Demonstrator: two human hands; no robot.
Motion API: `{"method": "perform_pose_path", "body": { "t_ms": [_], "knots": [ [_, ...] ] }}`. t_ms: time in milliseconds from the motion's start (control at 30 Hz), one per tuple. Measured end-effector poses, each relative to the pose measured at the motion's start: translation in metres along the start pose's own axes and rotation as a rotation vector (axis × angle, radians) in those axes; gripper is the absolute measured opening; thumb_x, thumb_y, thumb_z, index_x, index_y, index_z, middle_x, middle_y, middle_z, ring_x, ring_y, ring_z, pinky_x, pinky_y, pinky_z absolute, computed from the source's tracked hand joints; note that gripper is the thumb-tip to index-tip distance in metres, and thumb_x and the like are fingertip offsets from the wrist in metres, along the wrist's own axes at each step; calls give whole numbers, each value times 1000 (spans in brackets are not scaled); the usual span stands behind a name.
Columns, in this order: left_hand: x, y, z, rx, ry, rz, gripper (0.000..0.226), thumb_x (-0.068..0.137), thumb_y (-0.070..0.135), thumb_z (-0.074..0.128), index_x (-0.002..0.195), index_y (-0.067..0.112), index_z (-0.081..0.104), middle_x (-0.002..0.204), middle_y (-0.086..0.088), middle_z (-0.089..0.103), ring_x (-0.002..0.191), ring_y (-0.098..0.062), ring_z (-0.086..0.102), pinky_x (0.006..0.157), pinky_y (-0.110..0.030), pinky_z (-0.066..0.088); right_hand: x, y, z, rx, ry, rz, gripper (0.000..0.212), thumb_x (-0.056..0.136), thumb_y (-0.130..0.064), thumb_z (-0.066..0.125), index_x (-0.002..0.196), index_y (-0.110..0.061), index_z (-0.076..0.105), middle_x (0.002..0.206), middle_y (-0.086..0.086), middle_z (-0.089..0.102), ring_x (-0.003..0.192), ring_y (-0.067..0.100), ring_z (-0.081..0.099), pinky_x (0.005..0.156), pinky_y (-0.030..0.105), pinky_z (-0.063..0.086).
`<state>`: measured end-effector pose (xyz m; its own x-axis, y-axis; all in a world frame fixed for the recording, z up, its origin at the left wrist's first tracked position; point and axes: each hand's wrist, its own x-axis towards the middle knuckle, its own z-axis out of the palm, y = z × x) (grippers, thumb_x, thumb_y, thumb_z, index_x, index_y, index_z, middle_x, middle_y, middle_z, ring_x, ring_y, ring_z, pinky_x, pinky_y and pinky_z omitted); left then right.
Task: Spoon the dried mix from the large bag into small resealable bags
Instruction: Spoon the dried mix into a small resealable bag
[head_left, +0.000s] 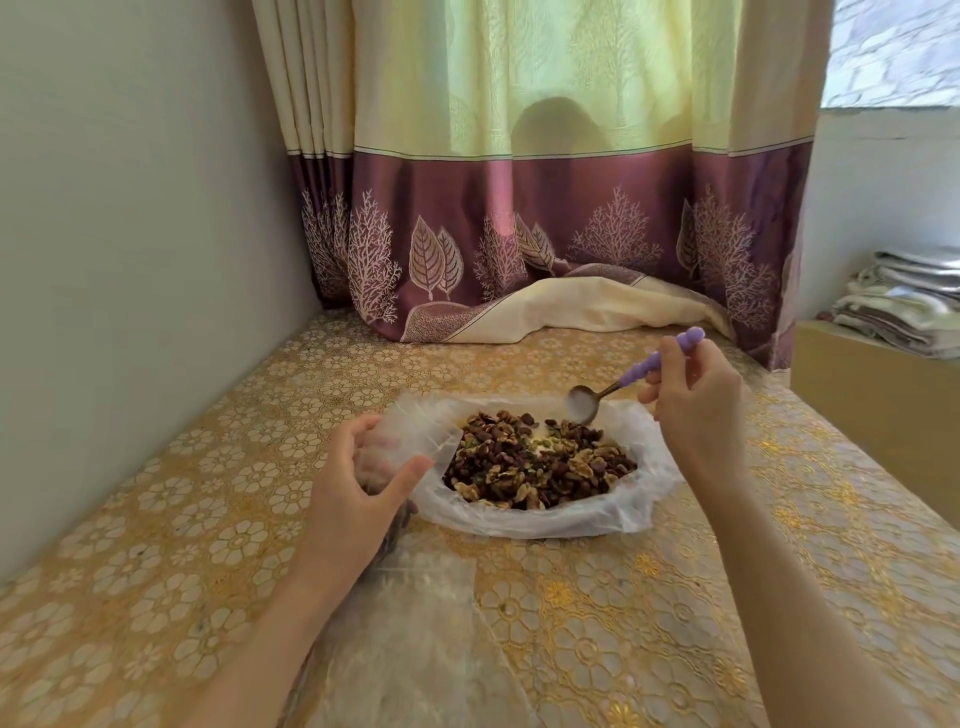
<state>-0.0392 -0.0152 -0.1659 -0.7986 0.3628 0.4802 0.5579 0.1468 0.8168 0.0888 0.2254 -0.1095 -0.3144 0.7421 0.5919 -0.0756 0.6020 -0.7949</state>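
Table (156, 545) w/ gold flower-pattern cover sits in a corner, plain wall on one side, cream-and-purple curtain (545, 218) hanging at the back, its hem bunched on the tabletop. Landmark = the large bag (639, 499), clear plastic, lying open in the middle of the table w/ its rim rolled down. Dried mix (540, 462) fills it: brown nuts, dark fruit bits, a few green pieces.

Left hand (358, 488) is at the large bag's left edge, fingers and thumb curled round a small bag (410, 441), clear, held up w/ its mouth facing toward the mix. Thumb presses the small bag's near side; fingers show blurred through the plastic on the far side. Small bag's contents: can't tell.

Right hand (696, 405) is above the large bag's right-back rim, fingers pinching the purple handle of a spoon (623, 382). Metal bowl of the spoon hangs just over the back of the mix, tilted down; can't tell if it's loaded.

More clear plastic (415, 623) lies flat on the table in front of the large bag, nearer the person. Right of the table, beyond the bag: a cardboard box (883, 395) w/ folded cloth (904, 301) stacked on top.
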Motion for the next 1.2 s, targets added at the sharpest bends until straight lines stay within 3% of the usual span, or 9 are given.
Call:
{"method": "perform_pose_path", "body": {
  "t_ms": [67,200,333,467,600,867,1000,1067,1200],
  "knots": [
    [0,-1,0,7,-4,-2,62,68,55,65,120,30,44,101,13,59,76,1,59,65,-19,47,2,5,-3,-57,-14,-2,27,101,-22,43,75,-19,52,72,0,70,60,21,64,76,47,53],
    [1,-1,0,-2,4,-8,57,68,53,66,117,35,42,109,11,57,79,0,59,69,-19,46,6,9,-7,-89,-28,27,27,100,-22,43,75,-19,52,74,2,72,58,10,63,69,31,52],
    [1,0,0,-19,5,-1,57,67,55,65,116,36,43,109,18,55,80,7,59,60,-13,48,9,9,-11,-97,-54,70,26,101,-21,41,78,-16,52,66,-5,66,66,12,62,72,35,47],
    [0,1,0,-33,2,4,56,68,54,66,115,36,43,108,19,54,80,9,58,61,-5,46,8,12,-12,-175,-65,129,30,101,-26,40,78,-14,55,65,-9,61,64,4,56,61,25,39],
    [0,1,0,-37,0,5,56,67,53,66,115,35,42,107,20,54,80,10,58,62,-4,44,8,18,-8,-158,-113,258,33,100,-26,41,77,-10,58,67,2,62,66,19,57,72,40,47],
    [0,3,0,-42,-2,8,56,68,51,66,115,35,42,106,19,54,80,11,58,62,-3,43,1,24,-2,9,-83,467,40,100,-21,44,66,-4,58,48,1,59,35,2,52,38,14,42],
    [0,3,0,-39,-1,10,56,68,50,67,116,34,43,106,21,52,81,15,56,61,-1,42,-1,26,-3,101,-37,526,43,101,-18,41,63,-4,56,53,7,60,40,9,53,41,15,43],
    [0,3,0,-41,-1,12,56,68,50,67,116,34,43,106,23,51,81,17,55,61,0,41,-2,26,-4,133,-6,540,44,101,-17,41,61,-5,55,44,2,58,39,9,52,40,15,42],
    [1,1,0,-23,-11,12,58,67,51,68,116,33,43,107,19,54,78,8,59,61,-5,45,-2,23,-4,141,27,524,43,100,-16,42,60,-6,55,42,-2,57,36,5,50,40,15,41]
  ]
}}
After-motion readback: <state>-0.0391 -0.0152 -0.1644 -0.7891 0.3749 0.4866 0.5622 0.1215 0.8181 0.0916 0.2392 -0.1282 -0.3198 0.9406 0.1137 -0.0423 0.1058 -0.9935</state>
